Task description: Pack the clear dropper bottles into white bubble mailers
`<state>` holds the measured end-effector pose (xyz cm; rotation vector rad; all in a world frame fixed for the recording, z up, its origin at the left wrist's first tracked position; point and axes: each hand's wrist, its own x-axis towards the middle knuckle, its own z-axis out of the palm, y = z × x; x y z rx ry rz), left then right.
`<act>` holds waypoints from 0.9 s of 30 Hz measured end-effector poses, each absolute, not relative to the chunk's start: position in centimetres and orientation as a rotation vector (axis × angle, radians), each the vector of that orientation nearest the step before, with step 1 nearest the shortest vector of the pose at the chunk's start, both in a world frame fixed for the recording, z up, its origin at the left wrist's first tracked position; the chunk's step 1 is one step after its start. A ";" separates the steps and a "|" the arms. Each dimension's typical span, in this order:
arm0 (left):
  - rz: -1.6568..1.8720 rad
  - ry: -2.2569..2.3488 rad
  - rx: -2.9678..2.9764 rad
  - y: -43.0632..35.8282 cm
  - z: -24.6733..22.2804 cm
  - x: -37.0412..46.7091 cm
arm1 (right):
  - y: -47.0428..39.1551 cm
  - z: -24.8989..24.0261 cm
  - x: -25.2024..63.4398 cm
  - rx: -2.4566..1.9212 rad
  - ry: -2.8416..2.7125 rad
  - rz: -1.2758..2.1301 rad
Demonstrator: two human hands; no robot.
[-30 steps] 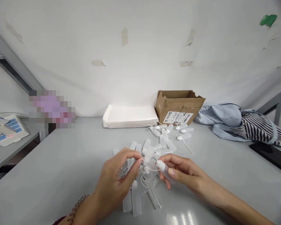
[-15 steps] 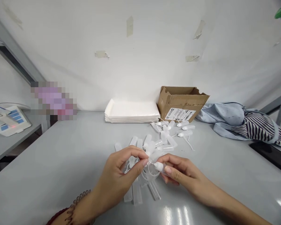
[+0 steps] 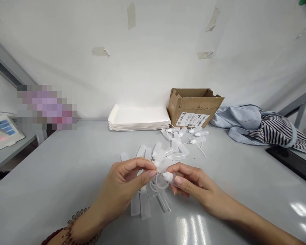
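Between finger and thumb, my right hand [image 3: 191, 180] holds a small translucent bottle [image 3: 168, 176] whose white tapered tip points left. My left hand [image 3: 132, 177] is pinched just left of that tip, close to a thin strand; what exactly lies between its fingertips is too small to make out. Thin white loops [image 3: 162, 182] hang below the fingertips. Behind and beneath both hands lies a pile of several clear plastic bottles or tubes [image 3: 145, 204]. Farther back on the grey table, several small white-tipped bottles [image 3: 199, 140] lie loose, some with thin white cords.
A stack of white envelopes or padded sheets [image 3: 140, 119] lies against the wall, beside an open cardboard box [image 3: 201, 105]. Blue and striped cloth [image 3: 272, 131] and a black phone-like object [image 3: 293, 163] are at the right. A white and blue device [image 3: 5, 132] stands far left.
The whole view has shifted, so the table items appear slightly farther left and higher. Both hands keep nearly the same pose, with the bottle still in my right hand.
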<state>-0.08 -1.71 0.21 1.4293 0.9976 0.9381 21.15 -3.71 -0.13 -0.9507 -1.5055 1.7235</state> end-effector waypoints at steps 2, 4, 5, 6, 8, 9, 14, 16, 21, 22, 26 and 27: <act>0.934 0.998 1.415 -1.7 0.2 -0.1 | -3.7 -0.1 21.1 -0.954 -1.509 1.722; 0.941 0.987 1.409 -1.7 0.2 0.0 | -3.7 0.0 21.1 -0.970 -1.518 1.717; 0.949 0.979 1.408 -1.7 0.3 0.0 | -3.7 0.0 21.1 -0.983 -1.524 1.711; 0.955 0.973 1.411 -1.7 0.3 0.1 | -3.8 0.0 21.1 -0.997 -1.531 1.703; 0.969 0.972 1.429 -1.7 0.4 0.1 | -3.8 0.1 21.1 -1.030 -1.551 1.673; 0.977 0.978 1.447 -1.7 0.5 0.1 | -3.8 0.2 21.1 -1.048 -1.563 1.655; 1.019 1.054 1.579 -2.0 0.4 0.0 | -4.0 0.3 21.0 -1.154 -1.631 1.572; 1.046 1.027 1.652 -2.1 0.3 0.0 | -4.1 0.3 20.9 -1.183 -1.651 1.540; 1.116 0.952 1.811 -1.9 0.3 0.3 | -4.5 0.2 21.0 -1.206 -1.778 1.356; 1.116 0.944 1.829 -1.9 0.3 0.3 | -4.5 0.2 21.0 -1.212 -1.814 1.313; 1.102 0.917 1.860 -1.9 0.3 0.4 | -4.5 0.4 21.2 -1.208 -1.931 1.176; 1.098 0.911 1.869 -2.0 0.3 0.4 | -4.5 0.5 21.2 -1.207 -1.954 1.145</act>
